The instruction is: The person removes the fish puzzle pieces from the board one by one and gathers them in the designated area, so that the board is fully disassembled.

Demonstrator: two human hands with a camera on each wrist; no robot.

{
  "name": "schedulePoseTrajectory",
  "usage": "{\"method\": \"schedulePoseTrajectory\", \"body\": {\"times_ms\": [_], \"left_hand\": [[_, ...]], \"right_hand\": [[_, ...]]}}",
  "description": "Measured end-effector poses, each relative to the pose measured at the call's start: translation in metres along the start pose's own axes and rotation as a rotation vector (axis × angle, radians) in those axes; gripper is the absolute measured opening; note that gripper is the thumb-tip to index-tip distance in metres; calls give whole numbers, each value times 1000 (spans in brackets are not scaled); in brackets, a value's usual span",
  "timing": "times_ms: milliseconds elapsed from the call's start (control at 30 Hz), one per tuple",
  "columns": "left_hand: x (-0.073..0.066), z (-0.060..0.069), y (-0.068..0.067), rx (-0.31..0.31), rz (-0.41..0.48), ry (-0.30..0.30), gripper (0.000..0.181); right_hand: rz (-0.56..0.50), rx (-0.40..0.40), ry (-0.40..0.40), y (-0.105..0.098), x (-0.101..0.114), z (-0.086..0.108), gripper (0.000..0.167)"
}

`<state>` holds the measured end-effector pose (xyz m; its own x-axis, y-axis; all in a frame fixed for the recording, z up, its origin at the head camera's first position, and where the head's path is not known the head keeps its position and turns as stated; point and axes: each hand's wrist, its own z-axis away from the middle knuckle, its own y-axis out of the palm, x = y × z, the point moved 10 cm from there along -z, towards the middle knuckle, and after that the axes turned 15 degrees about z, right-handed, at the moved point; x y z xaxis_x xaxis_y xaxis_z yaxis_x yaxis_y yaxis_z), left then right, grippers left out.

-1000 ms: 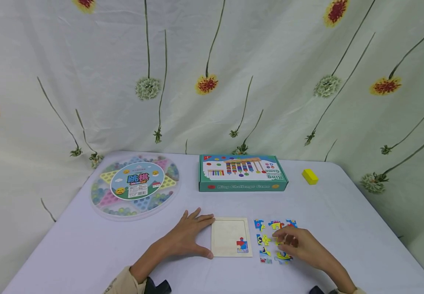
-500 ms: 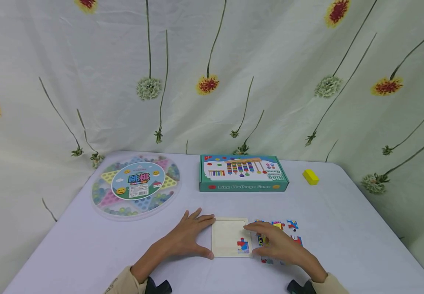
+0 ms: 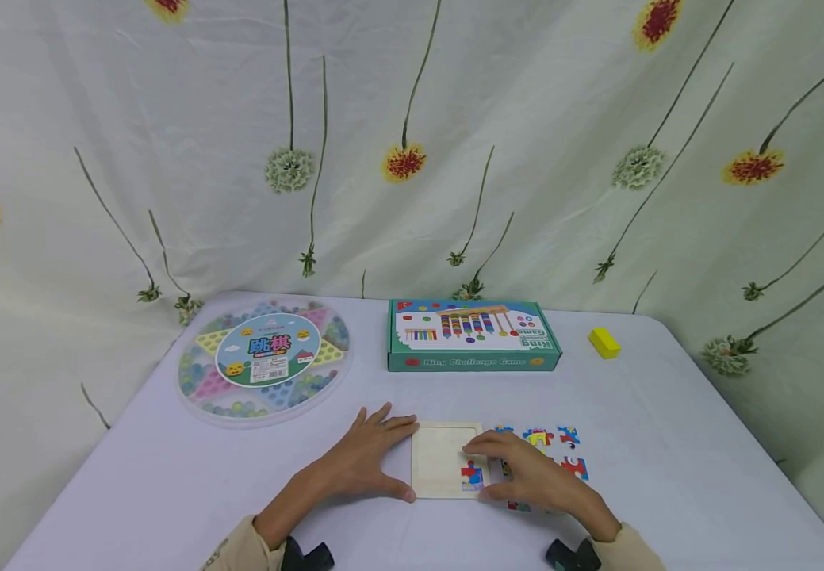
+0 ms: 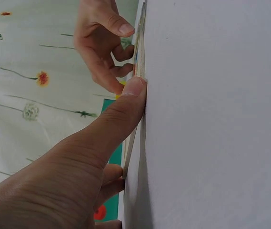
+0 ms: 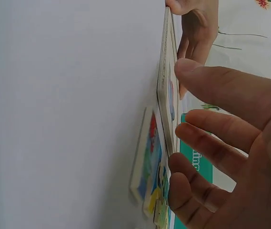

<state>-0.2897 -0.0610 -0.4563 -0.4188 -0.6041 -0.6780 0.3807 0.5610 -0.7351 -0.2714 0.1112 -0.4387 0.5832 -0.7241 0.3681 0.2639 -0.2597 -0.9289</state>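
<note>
A shallow wooden puzzle tray (image 3: 440,458) lies flat on the table, with a red and blue puzzle piece (image 3: 472,474) in its lower right corner. My left hand (image 3: 358,458) is spread at the tray's left side. Its thumb and forefinger touch the edge near the two left corners. Over the tray's right edge is my right hand (image 3: 536,472), fingers loosely bent and thumb apart; in the right wrist view, no piece shows between them. Loose puzzle pieces (image 3: 574,468) lie right of the tray, some hidden beneath the right hand.
Behind the tray stands a green Ring Challenge Game box (image 3: 474,362). A round clear Chinese checkers set (image 3: 197,388) lies at the back left. At the back right sits a yellow block (image 3: 603,343). The white table (image 3: 676,444) ends at a flowered cloth backdrop (image 3: 547,95).
My right hand has moved left from over the loose pieces to the tray's right edge. The left hand and the tray keep their places.
</note>
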Motion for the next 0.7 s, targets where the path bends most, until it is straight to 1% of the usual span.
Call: {"method": "schedulePoseTrajectory", "body": {"times_ms": [100, 233, 433, 700], "left_hand": [[0, 0, 0, 0, 2, 3, 99], [-1, 1, 0, -1, 7, 3, 99], [0, 1, 0, -1, 8, 0, 99], [1, 0, 1, -3, 14, 4, 98]], "right_hand": [[15, -4, -27, 0, 1, 0, 44], [24, -4, -41, 1, 1, -1, 39], [30, 5, -26, 3, 0, -2, 36], [6, 15, 12, 4, -2, -4, 36]]}}
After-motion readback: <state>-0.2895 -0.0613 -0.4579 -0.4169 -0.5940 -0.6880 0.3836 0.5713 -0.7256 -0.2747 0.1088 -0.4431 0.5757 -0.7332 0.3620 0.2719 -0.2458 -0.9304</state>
